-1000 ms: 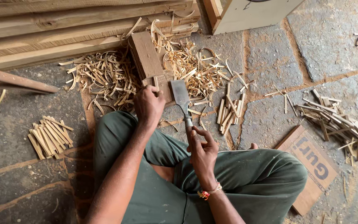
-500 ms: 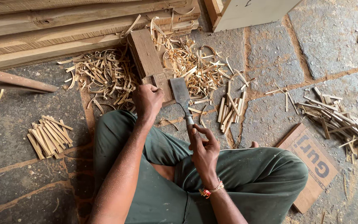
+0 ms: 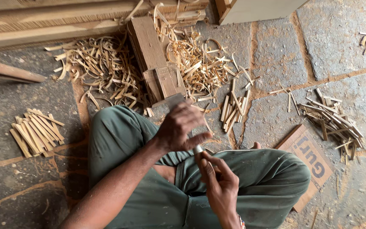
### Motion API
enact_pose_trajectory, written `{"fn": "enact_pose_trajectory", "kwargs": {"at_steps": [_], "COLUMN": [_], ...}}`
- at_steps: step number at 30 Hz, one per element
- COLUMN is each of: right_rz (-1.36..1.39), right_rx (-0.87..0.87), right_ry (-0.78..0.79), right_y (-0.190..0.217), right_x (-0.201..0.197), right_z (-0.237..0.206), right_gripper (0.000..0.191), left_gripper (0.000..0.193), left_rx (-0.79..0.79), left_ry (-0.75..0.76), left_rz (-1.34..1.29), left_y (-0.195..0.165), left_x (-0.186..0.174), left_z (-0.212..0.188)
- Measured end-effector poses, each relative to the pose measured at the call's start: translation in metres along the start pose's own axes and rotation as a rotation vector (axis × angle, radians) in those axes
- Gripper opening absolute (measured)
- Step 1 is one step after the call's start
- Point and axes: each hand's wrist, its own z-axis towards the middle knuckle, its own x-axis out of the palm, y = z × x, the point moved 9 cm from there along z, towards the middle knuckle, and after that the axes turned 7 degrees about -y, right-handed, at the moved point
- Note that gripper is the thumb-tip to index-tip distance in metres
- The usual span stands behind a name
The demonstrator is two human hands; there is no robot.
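**A:** So how much of the splitting looks done?

**B:** Quite a lot, I'd judge. A neat bundle of cut bamboo sticks (image 3: 36,130) lies on the stone floor (image 3: 276,55) to the person's left, a smaller row of sticks (image 3: 232,107) sits just ahead of the right knee, and a rougher heap of slivers (image 3: 333,118) lies further right, near a piece of printed cardboard (image 3: 306,160). Curled shavings (image 3: 106,68) are piled on both sides of the wooden chopping block (image 3: 154,63).

**A:** And the hands?

**B:** The left hand (image 3: 178,127) is closed, fingers curled over the upper part of the knife; I can't tell whether it also pinches a strip of bamboo underneath. The right hand (image 3: 219,186) is wrapped around the knife's handle, down over the lap.

**A:** Where is the blade itself?

**B:** The broad flat knife (image 3: 175,101) stands nearly upright between the two hands, its grey blade poking out above the left knuckles, just in front of the block's near end and above the green trousers (image 3: 250,186).

**A:** Anything left to work?

**B:** Hard to say. Long planks (image 3: 64,21) lie along the top edge and a curved piece of wood (image 3: 9,72) at far left, but no uncut stock is plainly visible by the hands. Going by the piles, the work seems well along, not clearly finished.
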Motion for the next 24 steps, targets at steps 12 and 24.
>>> {"fn": "enact_pose_trajectory", "kwargs": {"at_steps": [12, 24], "right_rz": [-0.101, -0.142], "right_rx": [0.19, 0.172], "right_ry": [-0.003, 0.017], "right_y": [-0.002, 0.005], "right_x": [0.01, 0.013], "right_z": [-0.005, -0.003], "right_gripper": [0.031, 0.032], "left_gripper": [0.062, 0.064], "left_rx": [-0.121, -0.129], "left_ry": [0.212, 0.177], "left_rz": [-0.128, -0.135], "left_y": [0.015, 0.016], "left_x": [0.024, 0.021], "left_z": [-0.027, -0.024]}}
